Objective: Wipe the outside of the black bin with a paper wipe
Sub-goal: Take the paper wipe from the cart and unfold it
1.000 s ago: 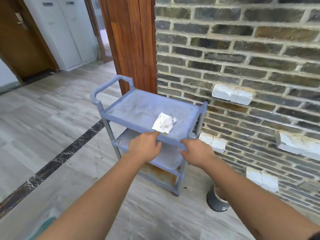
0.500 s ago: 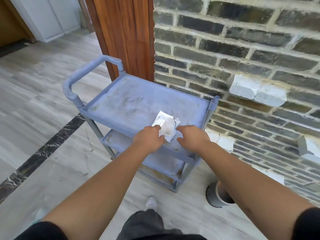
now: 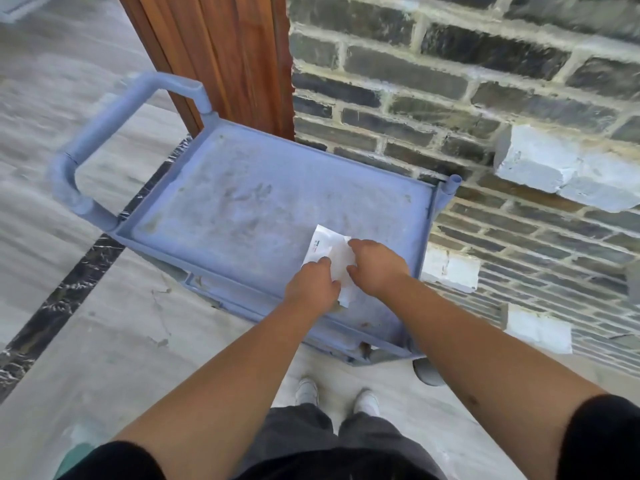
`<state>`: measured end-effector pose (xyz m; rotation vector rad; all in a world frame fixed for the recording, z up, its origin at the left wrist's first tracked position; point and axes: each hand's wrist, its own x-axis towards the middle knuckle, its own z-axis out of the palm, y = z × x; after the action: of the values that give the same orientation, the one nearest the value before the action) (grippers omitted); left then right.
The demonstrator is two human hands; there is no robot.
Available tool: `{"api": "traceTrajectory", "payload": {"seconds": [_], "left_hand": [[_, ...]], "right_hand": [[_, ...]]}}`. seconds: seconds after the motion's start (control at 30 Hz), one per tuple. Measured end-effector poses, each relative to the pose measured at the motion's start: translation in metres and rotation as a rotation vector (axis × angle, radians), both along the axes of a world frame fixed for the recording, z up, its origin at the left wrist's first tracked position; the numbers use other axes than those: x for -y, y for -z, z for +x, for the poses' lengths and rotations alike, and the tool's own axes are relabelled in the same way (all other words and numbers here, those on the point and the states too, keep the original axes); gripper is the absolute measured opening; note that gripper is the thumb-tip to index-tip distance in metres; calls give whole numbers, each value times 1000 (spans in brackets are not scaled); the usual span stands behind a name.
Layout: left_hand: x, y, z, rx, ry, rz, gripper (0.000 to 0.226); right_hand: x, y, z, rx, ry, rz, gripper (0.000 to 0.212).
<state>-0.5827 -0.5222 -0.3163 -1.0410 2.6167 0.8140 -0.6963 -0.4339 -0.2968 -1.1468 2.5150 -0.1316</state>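
Note:
A white paper wipe point(image 3: 329, 249) lies on the top shelf of a blue-grey cart point(image 3: 242, 209), near its front right corner. My left hand point(image 3: 313, 284) pinches the wipe's near left edge. My right hand point(image 3: 375, 266) presses and grips its right side. The black bin point(image 3: 429, 374) stands on the floor under the cart's right corner; only a small dark part shows below my right forearm.
A dark brick wall point(image 3: 485, 98) with pale protruding blocks runs along the right. A wooden post point(image 3: 225, 57) stands behind the cart. The cart's handle point(image 3: 104, 133) sticks out left. My feet point(image 3: 336, 396) are on the pale tiled floor just before the cart.
I have stepped closer and look more steeply down. Both hands moved from the cart's front edge onto the wipe and took hold of it. The bin is now mostly hidden.

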Motion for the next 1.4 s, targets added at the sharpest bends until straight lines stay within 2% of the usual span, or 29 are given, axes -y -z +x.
{"api": "traceTrajectory", "payload": {"seconds": [0.3, 0.47, 0.6, 0.67, 0.7, 0.83, 0.9, 0.97, 1.03, 1.1, 1.2, 1.3, 1.4], "left_hand": [[2, 2, -20, 83, -125, 20, 33], [2, 3, -26, 133, -163, 63, 22], [2, 0, -26, 0, -187, 137, 9], [3, -1, -25, -123, -185, 177, 7], [3, -2, -24, -174, -194, 204, 7], [10, -8, -19, -305, -209, 431, 16], [14, -15, -17, -312, -157, 497, 18], [17, -24, -16, -332, -106, 526, 20], [16, -35, -15, -377, -95, 603, 23], [15, -46, -15, -406, -114, 731, 21], [9, -59, -18, -439, -119, 790, 10], [-2, -68, -25, -492, -136, 783, 10], [-19, -71, -33, -521, -145, 779, 8]], "right_hand": [[17, 21, -21, 52, -6, 33, 35], [22, 29, -24, 48, 11, 26, 24], [20, 30, -27, 100, 33, -16, 19], [17, 26, -30, 119, 33, -42, 6], [15, 25, -30, 135, 29, -65, 2], [4, 17, -30, 296, 74, -255, 14], [-4, 5, -29, 445, 137, -319, 35], [-12, -8, -27, 692, 217, -368, 54], [-24, -20, -25, 931, 300, -455, 39], [-36, -30, -22, 1040, 394, -512, 15], [-54, -40, -16, 1073, 538, -646, 4], [-72, -49, -11, 990, 658, -778, 3], [-97, -58, -4, 895, 743, -879, 12]]}}
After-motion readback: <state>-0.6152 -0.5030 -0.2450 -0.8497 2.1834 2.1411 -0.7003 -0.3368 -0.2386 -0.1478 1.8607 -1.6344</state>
